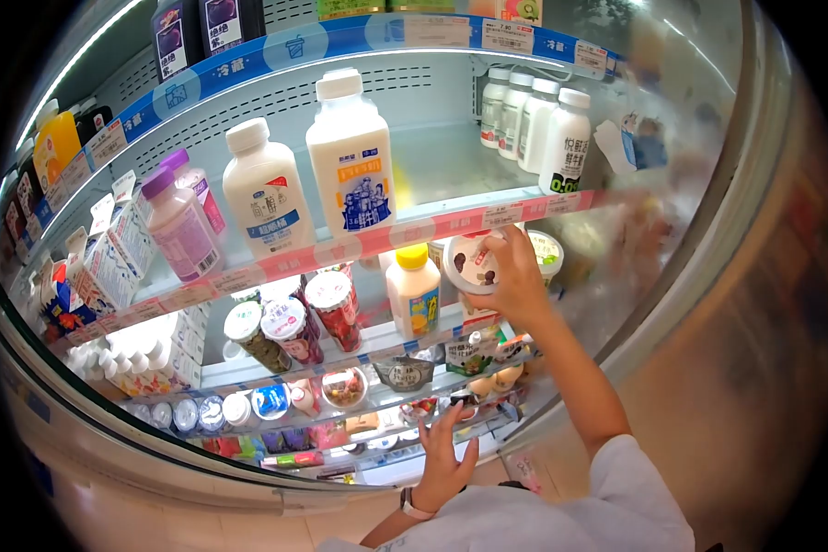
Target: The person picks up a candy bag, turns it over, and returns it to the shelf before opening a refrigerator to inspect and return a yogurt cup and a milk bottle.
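Note:
My right hand reaches onto the shelf below the pink price strip, its fingers and thumb closed around the edge of a round yogurt tub. The tub's white lid is tilted toward me and carries dark printed pictures. Behind my fingers stands another round tub with a pale green-marked lid. A yellow-capped bottle is just left of the held tub. Lower down, my left hand is held in front of the bottom shelves with its fingers spread and nothing in it. A watch is on that wrist.
Large milk bottles and a purple-capped bottle line the shelf above. Several small white bottles stand at its right end. Lidded cups are left of the yellow-capped bottle. A curved transparent door borders the right side.

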Motion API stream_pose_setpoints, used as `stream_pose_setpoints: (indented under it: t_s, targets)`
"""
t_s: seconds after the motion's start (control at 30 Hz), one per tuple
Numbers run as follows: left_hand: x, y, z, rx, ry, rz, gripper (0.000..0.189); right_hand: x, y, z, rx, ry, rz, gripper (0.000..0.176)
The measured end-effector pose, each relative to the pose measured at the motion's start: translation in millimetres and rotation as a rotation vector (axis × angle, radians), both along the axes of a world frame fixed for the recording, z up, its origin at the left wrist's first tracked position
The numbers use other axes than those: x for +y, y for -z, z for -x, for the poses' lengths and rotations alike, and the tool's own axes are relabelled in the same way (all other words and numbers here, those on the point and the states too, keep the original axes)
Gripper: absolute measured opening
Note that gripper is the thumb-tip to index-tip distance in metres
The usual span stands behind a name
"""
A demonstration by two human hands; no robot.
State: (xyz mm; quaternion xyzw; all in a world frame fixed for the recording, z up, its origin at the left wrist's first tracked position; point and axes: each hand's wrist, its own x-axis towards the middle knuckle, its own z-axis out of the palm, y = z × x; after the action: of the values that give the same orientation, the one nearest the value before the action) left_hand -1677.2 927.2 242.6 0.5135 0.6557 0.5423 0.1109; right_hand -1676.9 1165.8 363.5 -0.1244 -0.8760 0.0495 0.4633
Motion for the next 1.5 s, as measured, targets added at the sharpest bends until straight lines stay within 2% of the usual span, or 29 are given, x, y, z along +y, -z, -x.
stream_pose_setpoints:
  t_s: [0.07, 0.17, 0.27, 0.47, 0.57, 0.6, 0.7, 0.73, 0.83, 0.9, 0.97, 1.07, 1.17, 1.3, 1.4, 1.47, 1.5]
  targets:
    - [-0.4, 4.4, 1.4, -0.027, 0.015, 0.005, 0.054, -1.3, -3.2, 1.5, -0.005, -0.035, 0.045, 0.069]
    - [-1.0, 6.7, 1.2, -0.056, 0.035, 0.016, 0.052, -3.3, -2.2, 5.2, 0.010, -0.044, -0.053, 0.068]
    - [0.1, 14.2, 3.4, -0.054, 0.060, 0.025, 0.051, -0.2, -5.0, 7.9, -0.022, -0.069, -0.042, 0.066]
    - [-1.1, 14.9, 4.3, -0.067, 0.075, 0.045, 0.051, 8.3, -6.2, 11.5, -0.270, 0.076, 0.069, 0.060]
    - [-0.3, 11.8, 2.9, -0.070, 0.078, 0.063, 0.049, 20.8, 5.0, 14.9, -0.265, 0.084, 0.036, 0.058]
    - [-0.2, 11.3, 2.1, -0.068, 0.082, 0.064, 0.050, 21.5, 9.9, 18.4, -0.207, 0.129, -0.059, 0.060]
    - [-0.8, 12.4, 1.1, -0.063, 0.097, 0.073, 0.051, 23.1, 10.5, 15.4, -0.342, 0.176, 0.047, 0.064]
    - [-0.6, 15.6, 1.4, -0.063, 0.102, 0.075, 0.051, 23.3, 9.5, 15.6, -0.402, 0.203, 0.034, 0.070]
    - [0.4, 17.8, 0.1, -0.061, 0.109, 0.087, 0.052, 20.3, 1.9, 10.0, -0.396, 0.164, 0.085, 0.074]
    - [-0.4, 18.2, -0.9, -0.057, 0.115, 0.095, 0.052, 22.3, -22.6, -2.7, -0.482, 0.120, 0.251, 0.074]
    - [-0.9, 18.8, -2.3, -0.055, 0.114, 0.092, 0.052, 41.3, -19.7, -19.1, -0.354, 0.209, 0.204, 0.072]
    - [-2.0, 21.2, -2.1, -0.097, 0.122, 0.113, 0.050, 76.1, 2.6, -37.7, -0.253, 0.199, 0.077, 0.074]
    - [-2.8, 24.6, -1.5, -0.092, 0.109, 0.101, 0.053, 72.4, -0.1, -47.3, -0.397, 0.272, 0.294, 0.084]
    - [-2.8, 19.6, -1.2, -0.143, 0.139, 0.054, 0.056, 71.4, 17.0, -36.6, -0.186, 0.318, 0.392, 0.080]
    - [-3.3, 25.4, -0.3, -0.136, 0.128, 0.041, 0.055, 55.9, 23.0, -39.0, -0.026, 0.338, 0.323, 0.079]
    - [-3.6, 27.4, 1.7, -0.094, 0.099, 0.040, 0.055, 45.9, 32.1, -45.7, 0.142, 0.327, 0.171, 0.077]
    - [-2.8, 29.6, 1.7, -0.151, 0.098, 0.047, 0.055, 40.5, 30.5, -50.7, 0.226, 0.297, 0.118, 0.076]
